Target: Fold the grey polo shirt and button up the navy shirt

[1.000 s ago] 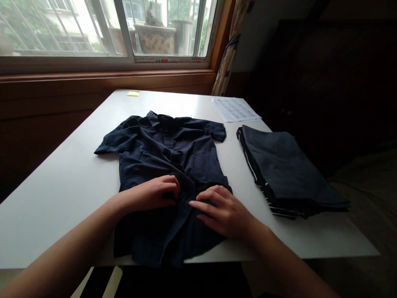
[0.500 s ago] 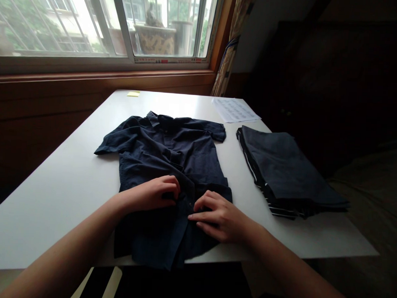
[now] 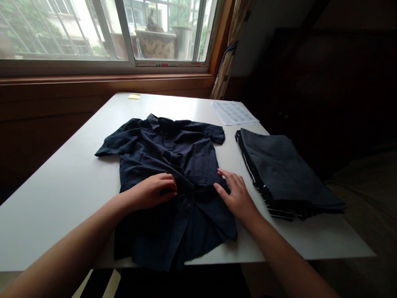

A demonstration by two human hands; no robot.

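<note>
toward one o'clock our right hand [image 3: 236, 195] has shifted, grip apart by the three o'clock edge of the dark shirt [image 3: 200, 155] at six o'clock on the table [image 3: 60, 205], while our left hand [image 3: 154, 191] curls over it, whether pinching we cannot tell, and light strokes should smooth best.

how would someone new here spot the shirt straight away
Find the white table below the window. Reaching its near edge is a dark blue shirt, with the left hand over its lower half and the right hand by its side. Unlike the folded stack of dark cloth to its right, it lies spread out, collar and short sleeves showing.
</note>
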